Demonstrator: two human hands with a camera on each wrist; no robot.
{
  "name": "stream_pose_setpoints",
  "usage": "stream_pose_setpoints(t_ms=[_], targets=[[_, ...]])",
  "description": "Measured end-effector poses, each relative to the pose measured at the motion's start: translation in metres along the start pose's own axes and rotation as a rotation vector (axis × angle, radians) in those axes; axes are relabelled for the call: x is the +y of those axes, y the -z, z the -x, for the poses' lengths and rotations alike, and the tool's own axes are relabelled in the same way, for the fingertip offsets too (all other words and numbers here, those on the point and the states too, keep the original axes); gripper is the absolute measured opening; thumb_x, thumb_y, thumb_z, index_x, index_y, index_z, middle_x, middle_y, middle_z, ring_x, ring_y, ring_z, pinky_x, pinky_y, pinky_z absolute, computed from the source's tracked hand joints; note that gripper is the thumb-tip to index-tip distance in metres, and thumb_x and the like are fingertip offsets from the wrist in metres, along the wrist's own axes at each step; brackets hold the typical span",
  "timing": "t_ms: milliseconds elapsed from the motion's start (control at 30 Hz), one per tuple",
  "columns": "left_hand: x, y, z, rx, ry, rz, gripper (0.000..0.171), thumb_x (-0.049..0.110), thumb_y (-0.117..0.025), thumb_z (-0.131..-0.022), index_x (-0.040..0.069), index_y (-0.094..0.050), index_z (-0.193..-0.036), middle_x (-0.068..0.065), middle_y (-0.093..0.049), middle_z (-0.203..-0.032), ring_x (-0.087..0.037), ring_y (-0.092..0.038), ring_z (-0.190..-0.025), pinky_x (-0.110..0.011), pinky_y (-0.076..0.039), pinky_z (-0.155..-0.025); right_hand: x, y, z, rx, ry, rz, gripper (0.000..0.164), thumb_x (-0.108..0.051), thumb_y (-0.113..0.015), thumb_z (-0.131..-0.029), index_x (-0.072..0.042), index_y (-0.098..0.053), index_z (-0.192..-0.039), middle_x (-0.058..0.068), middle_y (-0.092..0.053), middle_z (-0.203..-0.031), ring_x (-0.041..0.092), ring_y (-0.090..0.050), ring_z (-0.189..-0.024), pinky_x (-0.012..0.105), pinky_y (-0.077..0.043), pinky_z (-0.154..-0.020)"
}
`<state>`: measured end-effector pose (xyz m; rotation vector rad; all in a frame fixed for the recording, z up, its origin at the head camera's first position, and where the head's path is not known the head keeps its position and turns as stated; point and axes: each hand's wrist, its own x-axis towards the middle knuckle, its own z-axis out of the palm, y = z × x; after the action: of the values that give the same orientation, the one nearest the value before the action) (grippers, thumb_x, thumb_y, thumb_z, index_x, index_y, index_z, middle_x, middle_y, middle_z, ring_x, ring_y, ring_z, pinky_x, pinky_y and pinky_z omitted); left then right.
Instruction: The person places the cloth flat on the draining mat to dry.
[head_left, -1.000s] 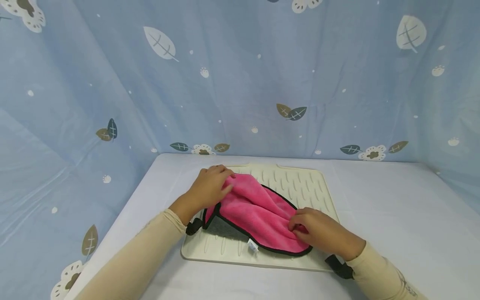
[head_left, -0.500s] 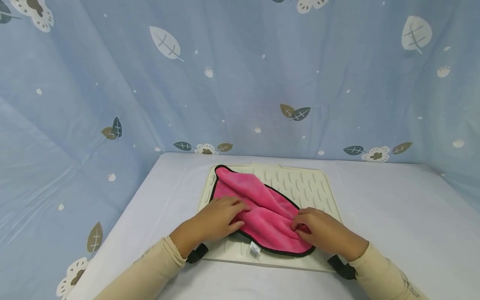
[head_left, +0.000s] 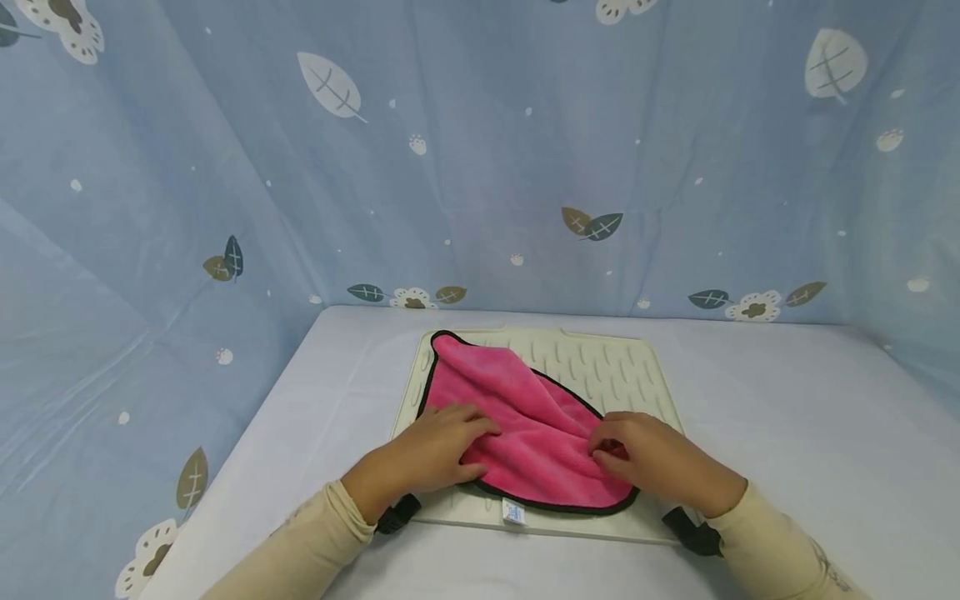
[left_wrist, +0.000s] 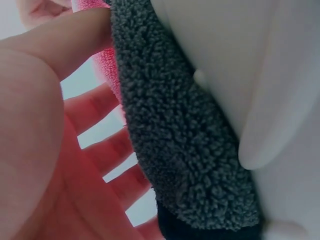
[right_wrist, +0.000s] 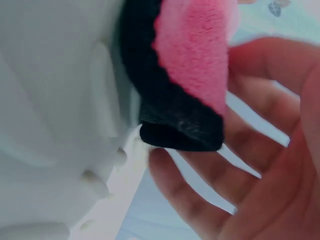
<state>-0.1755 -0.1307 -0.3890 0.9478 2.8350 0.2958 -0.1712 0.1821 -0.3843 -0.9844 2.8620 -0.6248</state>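
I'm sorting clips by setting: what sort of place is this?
Probably a curtained tabletop work area: blue leaf-patterned fabric hangs behind a white table, where a pink cloth lies on a cream ridged mat.

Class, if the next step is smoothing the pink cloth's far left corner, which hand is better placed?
Probably the left hand: it's at the left side of the pink cloth, nearer that corner. The right hand, opposite, would have to reach across.

The pink plush cloth (head_left: 517,396) lies rumpled and slantwise on the cream ribbed tray (head_left: 611,367), black trim (right_wrist: 137,50) round its edge, soft folds running across it. Its far-left corner (head_left: 453,346) points away, the grey fleecy underside (left_wrist: 170,125) shows, and a white label (head_left: 513,512) pokes from the near edge!
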Motion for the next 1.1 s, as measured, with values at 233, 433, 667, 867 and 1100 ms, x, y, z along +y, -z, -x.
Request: stream_pose_setpoints(t_ms=[233,433,667,867,1100], targets=[[0.0,-0.003,0.001,0.005,0.008,-0.01,0.047,0.038,-0.073,-0.091,0.024,-0.061,-0.134,0.001,-0.057,-0.133,-0.021,-0.053,-0.129,-0.058,-0.042,-0.106,0.004,0.006,-0.018,0.1,-0.101,0.006,0.006,-0.01,-0.073,-0.088,-0.016,-0.072,-0.088,-0.013,-0.06,-0.076,0.001,-0.054,-0.071,0.023,-0.05,-0.066],[-0.002,-0.003,0.001,0.004,0.011,-0.009,0.047,0.038,-0.073,-0.091,0.024,-0.061,-0.134,0.001,-0.057,-0.133,-0.021,-0.052,-0.129,-0.057,-0.042,-0.106,0.013,0.014,-0.045,0.116,-0.1,0.037,0.004,-0.009,-0.07,-0.09,-0.011,-0.073,-0.089,-0.008,-0.064,-0.074,0.005,-0.055,-0.068,0.025,-0.049,-0.062],[-0.003,-0.005,0.002,0.008,0.004,-0.015,0.047,0.039,-0.072,-0.091,0.025,-0.06,-0.135,0.002,-0.056,-0.133,-0.02,-0.052,-0.129,-0.058,-0.043,-0.106,0.025,0.016,-0.08,0.085,-0.08,0.058,0.004,-0.009,-0.069,-0.091,-0.007,-0.072,-0.091,-0.001,-0.068,-0.078,0.01,-0.06,-0.071,0.028,-0.05,-0.064],[-0.001,-0.003,0.003,0.003,0.002,-0.014,0.047,0.039,-0.072,-0.091,0.025,-0.061,-0.135,0.003,-0.056,-0.133,-0.019,-0.051,-0.129,-0.058,-0.042,-0.106,0.027,0.01,-0.098,0.001,-0.131,0.026,0.007,-0.012,-0.07,-0.092,-0.009,-0.072,-0.098,0.001,-0.067,-0.08,0.011,-0.059,-0.07,0.029,-0.05,-0.064],[-0.001,-0.004,0.001,-0.002,0.005,-0.024,0.047,0.041,-0.071,-0.092,0.027,-0.06,-0.135,0.004,-0.055,-0.134,-0.018,-0.051,-0.131,-0.058,-0.042,-0.107,0.024,0.006,-0.114,-0.079,-0.146,0.008,0.021,-0.016,-0.069,-0.093,-0.005,-0.071,-0.112,0.004,-0.067,-0.082,0.012,-0.059,-0.07,0.03,-0.051,-0.067]])
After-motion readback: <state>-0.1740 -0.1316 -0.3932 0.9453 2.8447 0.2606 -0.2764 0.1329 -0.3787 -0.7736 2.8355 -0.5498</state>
